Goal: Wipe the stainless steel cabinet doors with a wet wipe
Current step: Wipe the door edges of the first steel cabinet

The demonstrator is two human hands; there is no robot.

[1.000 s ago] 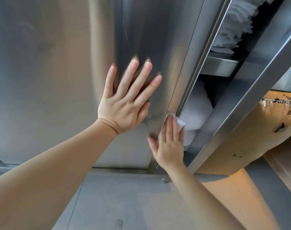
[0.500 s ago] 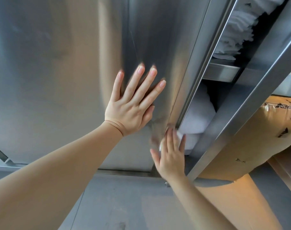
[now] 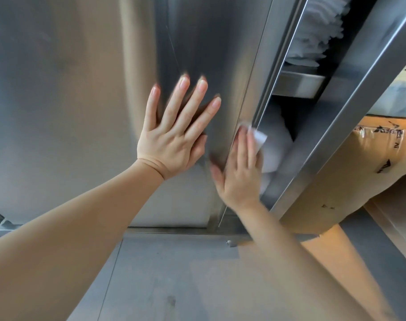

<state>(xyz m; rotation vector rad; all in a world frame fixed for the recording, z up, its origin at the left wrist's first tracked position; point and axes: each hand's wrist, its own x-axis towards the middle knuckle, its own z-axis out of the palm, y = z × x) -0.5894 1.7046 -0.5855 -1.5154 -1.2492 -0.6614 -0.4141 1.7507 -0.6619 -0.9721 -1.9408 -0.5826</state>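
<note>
The left hand [image 3: 174, 137] lies flat against the steel cabinet door [image 3: 209, 54], fingers straight and spread apart, holding nothing; the likely reason is to brace the door so it does not shift while the other hand rubs its edge. The right hand [image 3: 240, 172] presses a white wet wipe [image 3: 258, 137] against the door's right edge, next to the opening, with its fingers straight and close together on top of the wipe rather than curled around it, so the flat of the hand spreads the pressure along the narrow strip of metal. Only a corner of the wipe shows past the fingertips; the rest is hidden under the hand, which is slightly blurred. Behind the door's edge the cabinet stands open, with folded white cloths [image 3: 317, 31] stacked on a shelf [image 3: 299, 83] and more white fabric below it. A taped cardboard box [image 3: 364, 167] sits to the right of the cabinet, and the grey floor [image 3: 174, 274] lies beneath. By my judgement the wiping is under way along the door's edge, with the broad face left of it yet to be covered.
</note>
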